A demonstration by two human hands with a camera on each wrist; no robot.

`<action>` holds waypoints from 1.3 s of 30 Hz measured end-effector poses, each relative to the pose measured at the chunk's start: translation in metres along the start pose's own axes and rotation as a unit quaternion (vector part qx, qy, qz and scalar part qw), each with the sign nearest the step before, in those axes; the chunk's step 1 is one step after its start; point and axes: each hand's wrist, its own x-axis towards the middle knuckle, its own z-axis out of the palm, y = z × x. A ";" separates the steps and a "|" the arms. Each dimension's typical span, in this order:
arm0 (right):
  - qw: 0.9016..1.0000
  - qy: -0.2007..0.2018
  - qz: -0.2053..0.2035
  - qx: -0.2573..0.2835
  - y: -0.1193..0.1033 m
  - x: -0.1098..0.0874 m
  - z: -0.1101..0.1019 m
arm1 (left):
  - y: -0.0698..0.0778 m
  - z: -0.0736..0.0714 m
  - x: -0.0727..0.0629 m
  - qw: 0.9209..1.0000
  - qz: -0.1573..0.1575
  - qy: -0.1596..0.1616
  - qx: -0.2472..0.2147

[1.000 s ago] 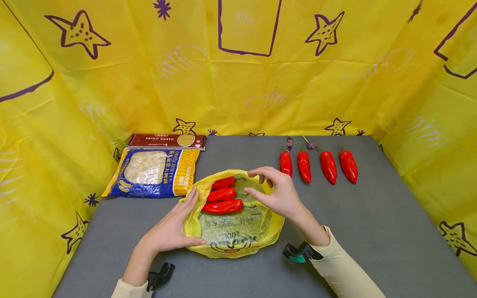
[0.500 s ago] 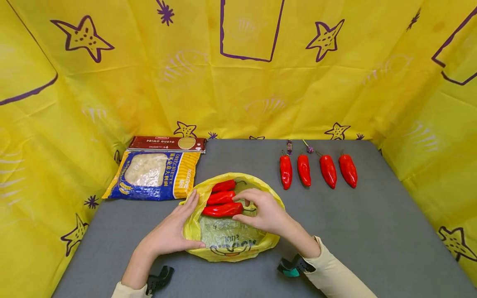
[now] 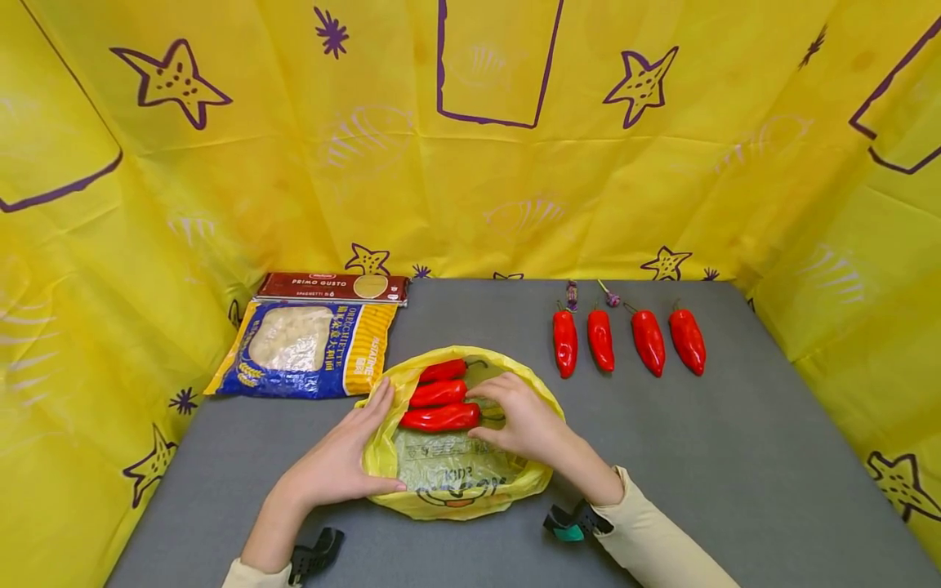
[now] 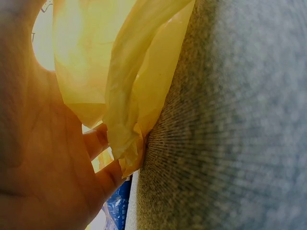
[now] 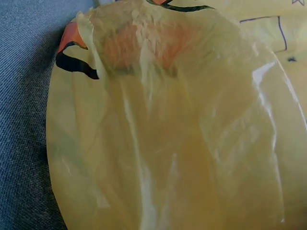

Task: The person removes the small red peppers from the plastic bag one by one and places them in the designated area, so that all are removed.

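A yellow plastic bag [image 3: 470, 500] with printed lettering lies on its side, its mouth wide. Three red peppers [image 3: 441, 418] lie inside it, side by side, stems to the right. My left hand [image 3: 331, 457] rests along the bag's left rim, fingers straight, thumb spread over the front edge. In the left wrist view, the fingers touch the yellow plastic [image 4: 120, 96]. My right hand [image 3: 522, 420] is inside the mouth, finger and thumb spread around the stem end of the nearest pepper. In the right wrist view only the bag [image 5: 158, 143] shows, with reddish shapes through it.
Several more red peppers [image 3: 648, 343] stand in a row at the right. Behind them lie a small wrapped sweet [image 3: 572, 295] and a lollipop [image 3: 613, 299]. At the left are a blue orecchiette packet [image 3: 301, 351] and a dark red spaghetti packet [image 3: 331, 286].
My right hand has moved left and down to the nearest pepper in the bag, then slightly back to the right. The left hand and the peppers stay in place.
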 end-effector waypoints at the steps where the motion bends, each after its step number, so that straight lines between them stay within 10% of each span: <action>1: 1.000 -0.002 0.001 0.001 0.001 0.000 0.001 | 0.000 0.000 0.000 1.000 0.000 0.000 0.000; 39: 0.999 -0.025 -0.002 0.022 0.019 0.000 0.023 | -0.001 0.000 0.000 1.000 -0.005 -0.004 0.000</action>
